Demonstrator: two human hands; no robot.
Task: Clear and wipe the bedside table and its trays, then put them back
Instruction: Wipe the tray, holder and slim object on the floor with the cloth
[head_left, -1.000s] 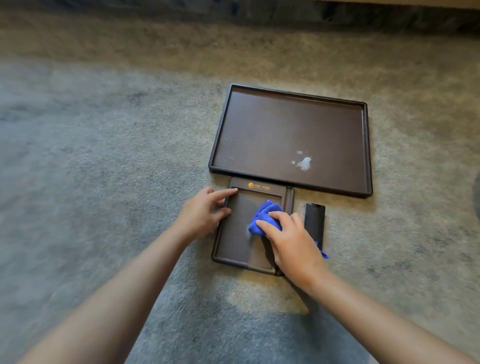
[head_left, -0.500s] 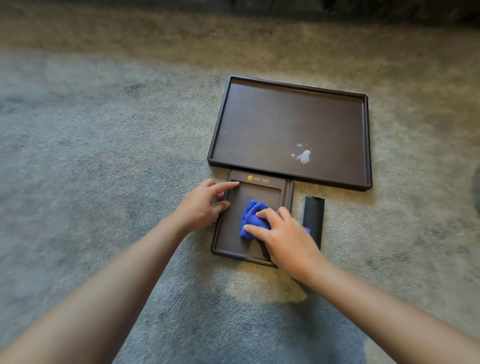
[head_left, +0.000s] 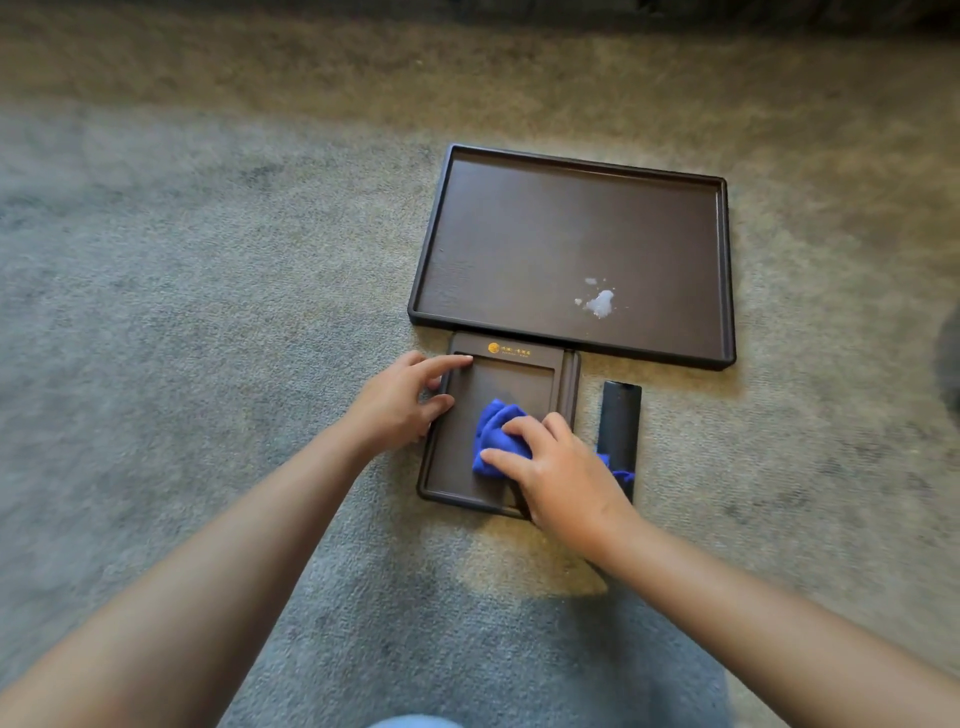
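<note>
blue cloth: a bunched blue microfibre cloth (head_left: 496, 434) is lying on the floor of the small dark brown rectangular tray with a gold logo (head_left: 457, 467), pressed flat so it is rubbing the recess rather than the rim.
right hand: the right hand (head_left: 558, 475) is bearing down on the cloth with fingers curled partly over it, pinning it rather than pinching it; a tail of cloth is trailing out past the wrist.
left hand: the left hand (head_left: 400, 400) is bracing the tray's left edge, fingers spread and loosely bent, forefinger reaching onto the top corner, gripping nothing; it is probably keeping the light tray from sliding on the grey carpet (head_left: 208, 338).
large tray: the large dark brown rectangular tray (head_left: 519, 249) is sitting just beyond the small one, nearly touching, carrying a patch of white crumbs (head_left: 598, 302) and seemingly waiting its turn.
remote: a slim black remote control (head_left: 619, 415) is lying just right of the small tray, set aside.
bedside table: not showing.
</note>
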